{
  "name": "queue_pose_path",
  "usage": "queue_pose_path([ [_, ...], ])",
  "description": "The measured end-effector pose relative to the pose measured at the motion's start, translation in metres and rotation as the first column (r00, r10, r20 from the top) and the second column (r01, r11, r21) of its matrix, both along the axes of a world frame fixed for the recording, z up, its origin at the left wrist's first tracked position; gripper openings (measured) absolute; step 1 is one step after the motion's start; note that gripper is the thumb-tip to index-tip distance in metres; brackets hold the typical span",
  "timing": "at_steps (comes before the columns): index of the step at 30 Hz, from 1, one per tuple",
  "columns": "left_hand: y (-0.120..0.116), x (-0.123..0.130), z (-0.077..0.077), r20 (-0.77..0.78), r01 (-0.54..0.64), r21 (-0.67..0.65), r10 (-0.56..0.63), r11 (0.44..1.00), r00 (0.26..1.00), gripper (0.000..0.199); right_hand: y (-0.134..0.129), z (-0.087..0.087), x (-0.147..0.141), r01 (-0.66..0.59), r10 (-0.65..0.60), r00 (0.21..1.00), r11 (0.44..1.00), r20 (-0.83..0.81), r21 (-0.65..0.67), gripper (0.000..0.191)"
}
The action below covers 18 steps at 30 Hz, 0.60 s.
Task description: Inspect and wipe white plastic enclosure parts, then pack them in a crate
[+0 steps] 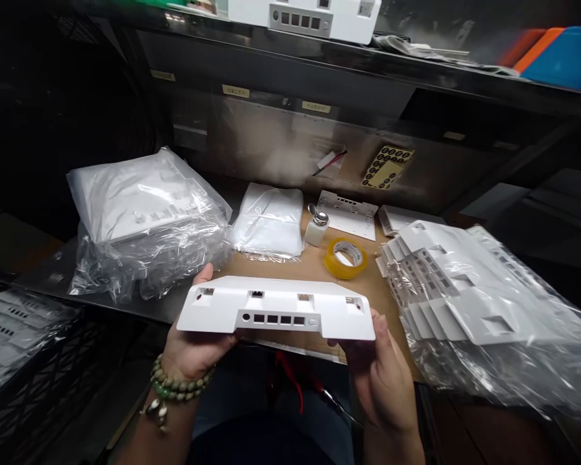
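Between my two hands is a white plastic router housing point(275, 303), held over the bench's front edge. Its side with a round hole, several square port openings and a small oval faces me. My left hand point(198, 349) grips its left end from below, thumb at the back corner, a bead bracelet point(181, 384) on the wrist. My right hand point(382, 368) closes on the right end, thumb along the side. Just behind the housing lie a roll of yellow tape point(346, 257) and a small pump bottle point(317, 227).
Housings in clear bags point(145, 194) are piled at left. Beside them lies a stack of plastic bags point(270, 219). More white housings point(469, 278) fill the right side, and a flat white panel point(347, 214) lies behind the tape. An overhead shelf point(290, 48) carries another housing.
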<state>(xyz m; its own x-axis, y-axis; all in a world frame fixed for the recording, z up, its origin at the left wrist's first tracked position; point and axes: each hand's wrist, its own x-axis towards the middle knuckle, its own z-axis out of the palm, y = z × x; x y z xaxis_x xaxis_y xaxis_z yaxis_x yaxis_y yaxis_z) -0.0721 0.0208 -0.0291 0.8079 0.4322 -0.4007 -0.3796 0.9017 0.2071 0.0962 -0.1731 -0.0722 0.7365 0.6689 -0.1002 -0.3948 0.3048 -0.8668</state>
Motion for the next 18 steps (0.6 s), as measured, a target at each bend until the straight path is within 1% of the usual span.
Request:
queue_pose_path([
  [5,-0.001,-0.002,-0.001,0.01,0.023,-0.019,-0.023,1.0,1.0,0.072,0.001,-0.004,0.004,0.021,-0.021,1.0,0.999,-0.007,-0.025,0.036],
  [8,-0.003,0.0,0.002,0.003,-0.013,-0.038,0.014,0.999,1.0,0.069,0.001,-0.008,0.007,0.053,-0.052,0.999,0.997,0.018,-0.056,0.035],
  [10,-0.007,0.003,0.006,-0.02,-0.032,-0.037,0.031,0.999,0.999,0.067,0.0,-0.011,0.009,0.074,-0.072,0.997,0.994,0.024,-0.082,0.034],
  [12,-0.011,0.007,0.011,-0.046,-0.039,-0.012,0.039,0.999,0.998,0.069,-0.001,-0.016,0.012,0.083,-0.082,0.997,0.991,0.011,-0.102,0.032],
  [15,-0.017,0.012,0.017,-0.043,-0.045,0.051,0.047,0.998,0.998,0.073,-0.004,-0.024,0.016,0.084,-0.087,0.996,0.987,-0.011,-0.135,0.03],
  [18,-0.02,0.014,0.018,-0.034,-0.006,0.072,0.009,0.997,0.999,0.075,-0.007,-0.032,0.021,0.076,-0.079,0.997,0.986,-0.015,-0.146,0.029],
])
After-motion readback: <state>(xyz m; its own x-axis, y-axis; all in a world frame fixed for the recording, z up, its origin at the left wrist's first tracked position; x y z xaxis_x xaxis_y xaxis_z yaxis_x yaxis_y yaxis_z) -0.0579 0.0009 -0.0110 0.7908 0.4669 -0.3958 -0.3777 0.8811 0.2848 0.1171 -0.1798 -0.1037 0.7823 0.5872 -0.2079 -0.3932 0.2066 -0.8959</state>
